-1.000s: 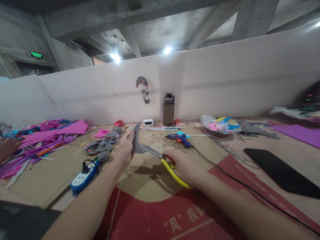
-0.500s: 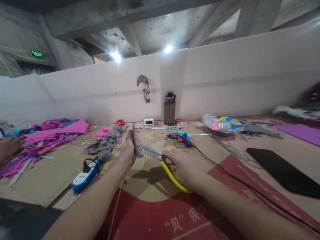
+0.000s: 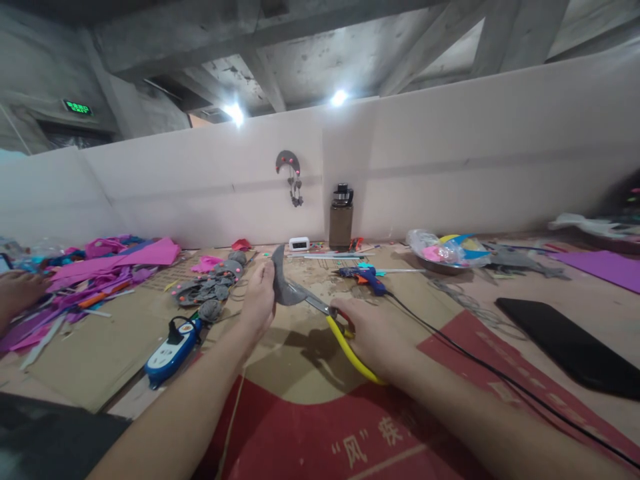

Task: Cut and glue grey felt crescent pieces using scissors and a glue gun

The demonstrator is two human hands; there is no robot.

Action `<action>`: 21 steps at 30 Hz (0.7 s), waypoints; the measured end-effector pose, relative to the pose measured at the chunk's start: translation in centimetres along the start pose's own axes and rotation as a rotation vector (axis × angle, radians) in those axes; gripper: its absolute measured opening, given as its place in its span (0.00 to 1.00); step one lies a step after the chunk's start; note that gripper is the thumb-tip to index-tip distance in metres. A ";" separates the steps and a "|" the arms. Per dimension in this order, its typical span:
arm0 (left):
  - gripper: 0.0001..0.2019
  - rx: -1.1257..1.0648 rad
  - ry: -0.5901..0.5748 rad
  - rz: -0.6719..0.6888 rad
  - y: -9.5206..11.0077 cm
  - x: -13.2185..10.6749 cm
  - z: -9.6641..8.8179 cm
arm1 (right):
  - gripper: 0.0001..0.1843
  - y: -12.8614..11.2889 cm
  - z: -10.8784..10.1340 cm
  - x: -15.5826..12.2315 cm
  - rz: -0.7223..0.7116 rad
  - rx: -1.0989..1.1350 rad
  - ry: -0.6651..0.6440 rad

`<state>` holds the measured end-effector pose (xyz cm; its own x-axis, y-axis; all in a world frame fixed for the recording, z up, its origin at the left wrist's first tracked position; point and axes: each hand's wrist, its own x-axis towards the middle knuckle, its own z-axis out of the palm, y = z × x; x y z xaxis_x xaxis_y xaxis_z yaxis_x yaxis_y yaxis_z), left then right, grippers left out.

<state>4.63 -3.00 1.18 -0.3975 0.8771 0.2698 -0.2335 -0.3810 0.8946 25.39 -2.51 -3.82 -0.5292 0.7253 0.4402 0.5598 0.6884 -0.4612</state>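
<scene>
Between the fingers and thumb of my left hand point(image 3: 259, 300) is a grey felt crescent point(image 3: 284, 288), held upright above the table. My right hand point(image 3: 367, 330) grips a pair of scissors point(image 3: 350, 347) with yellow handles. Their metal blades reach left to the lower edge of the felt; whether the blade tips are fully closed cannot be made out. Just beyond my right hand lies a blue glue gun point(image 3: 369, 277) with its black cord. Left of my left hand sits a pile of grey felt pieces point(image 3: 213, 287) with pink dots, beside a ball of grey yarn point(image 3: 210, 311).
A blue-and-white power strip point(image 3: 173, 353) lies at left, near colourful felt scraps point(image 3: 110, 263). Another person's hand point(image 3: 20, 293) is at the far left. A black phone point(image 3: 565, 343) and a bowl point(image 3: 445, 267) are at right. A crescent ornament point(image 3: 287, 160) hangs on the partition.
The felt crescent has turned from nearly edge-on to show its broad face. The scissors and my right hand have shifted slightly right, still at the felt's lower edge.
</scene>
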 end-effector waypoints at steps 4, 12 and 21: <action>0.12 0.000 -0.102 -0.019 -0.2 0.4 0.0 | 0.15 0.6 -0.1 0.3 0.028 0.055 0.010; 0.16 0.117 -0.094 -0.032 0.0 0.6 -1.0 | 0.13 2.0 -0.1 1.1 0.171 0.179 0.070; 0.08 0.149 0.012 -0.138 0.6 0.4 -0.6 | 0.20 1.2 -0.4 0.9 0.037 0.102 0.191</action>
<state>3.82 -3.08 1.64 -0.3815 0.9141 0.1377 -0.1525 -0.2092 0.9659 25.83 -1.02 -3.70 -0.3736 0.7431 0.5552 0.5041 0.6651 -0.5510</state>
